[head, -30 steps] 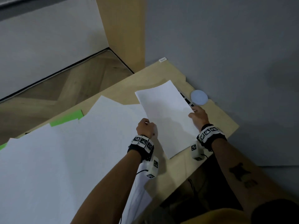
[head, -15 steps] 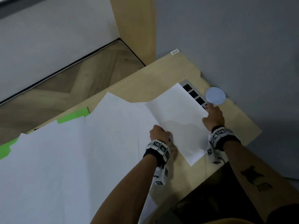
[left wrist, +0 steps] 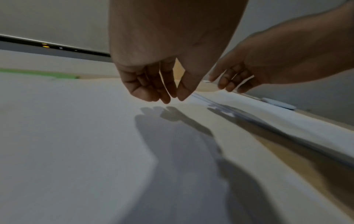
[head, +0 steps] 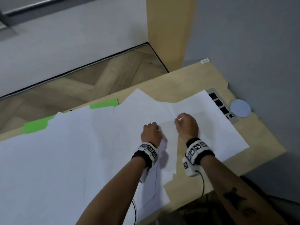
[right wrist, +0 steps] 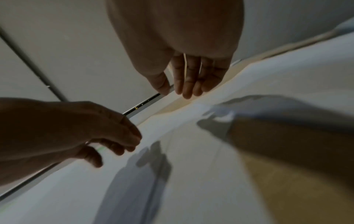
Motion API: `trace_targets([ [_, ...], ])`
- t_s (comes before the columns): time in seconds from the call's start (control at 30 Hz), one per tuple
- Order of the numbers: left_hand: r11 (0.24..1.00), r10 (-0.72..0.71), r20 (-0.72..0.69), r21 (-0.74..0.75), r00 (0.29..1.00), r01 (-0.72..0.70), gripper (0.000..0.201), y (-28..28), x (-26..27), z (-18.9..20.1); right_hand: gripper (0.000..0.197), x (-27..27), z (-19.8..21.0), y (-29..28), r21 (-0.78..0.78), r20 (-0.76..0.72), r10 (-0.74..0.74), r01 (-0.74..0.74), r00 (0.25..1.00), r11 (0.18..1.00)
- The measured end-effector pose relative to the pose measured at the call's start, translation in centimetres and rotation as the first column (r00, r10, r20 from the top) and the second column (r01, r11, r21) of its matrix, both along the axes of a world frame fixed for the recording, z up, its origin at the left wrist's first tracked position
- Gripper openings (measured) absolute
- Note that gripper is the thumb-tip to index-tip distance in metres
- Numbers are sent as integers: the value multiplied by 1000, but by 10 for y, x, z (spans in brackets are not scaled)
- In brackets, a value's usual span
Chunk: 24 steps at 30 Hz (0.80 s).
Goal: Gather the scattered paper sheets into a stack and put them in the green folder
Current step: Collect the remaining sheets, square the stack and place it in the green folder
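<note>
Several white paper sheets lie spread and overlapping across the wooden table. One sheet lies flat at the right end. Parts of the green folder show from under the sheets at the far edge. My left hand hovers over the papers near that sheet's left edge, its fingers hanging loosely and holding nothing. Beside it, my right hand hangs above the same sheet, with relaxed fingers pointing down and empty. Shadows beneath both hands show a gap to the paper.
A grey socket strip and a round pale disc sit at the table's far right, by the grey wall. A wooden post stands behind. Wood floor lies beyond the far edge. Some sheets overhang the near edge.
Both hands have let go of the right-hand sheet, which now lies flat on the table. My right hand moved left from its right edge, closer to my left hand.
</note>
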State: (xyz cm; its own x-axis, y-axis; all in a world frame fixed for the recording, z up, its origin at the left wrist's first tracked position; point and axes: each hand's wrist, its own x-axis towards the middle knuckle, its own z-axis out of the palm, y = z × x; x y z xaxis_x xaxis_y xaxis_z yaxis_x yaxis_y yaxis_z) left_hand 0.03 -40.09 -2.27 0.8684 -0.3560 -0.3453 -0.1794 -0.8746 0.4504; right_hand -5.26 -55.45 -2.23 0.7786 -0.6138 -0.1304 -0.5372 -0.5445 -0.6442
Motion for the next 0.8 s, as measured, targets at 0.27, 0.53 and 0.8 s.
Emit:
trace_targets([
  [0.27, 987, 113, 134, 102, 985, -128, 47, 115, 26, -15, 103, 32, -26, 101, 54, -277, 318, -315, 907, 947],
  [0.53, 961, 18, 12, 276, 1000, -21, 93, 169, 32, -41, 133, 35, -45, 111, -6, -387, 255, -280, 886, 960],
  [0.8, 988, 138, 32, -67, 990, -136, 92, 165, 31, -34, 110, 34, -45, 122, -74, -309, 187, -219, 932, 973],
])
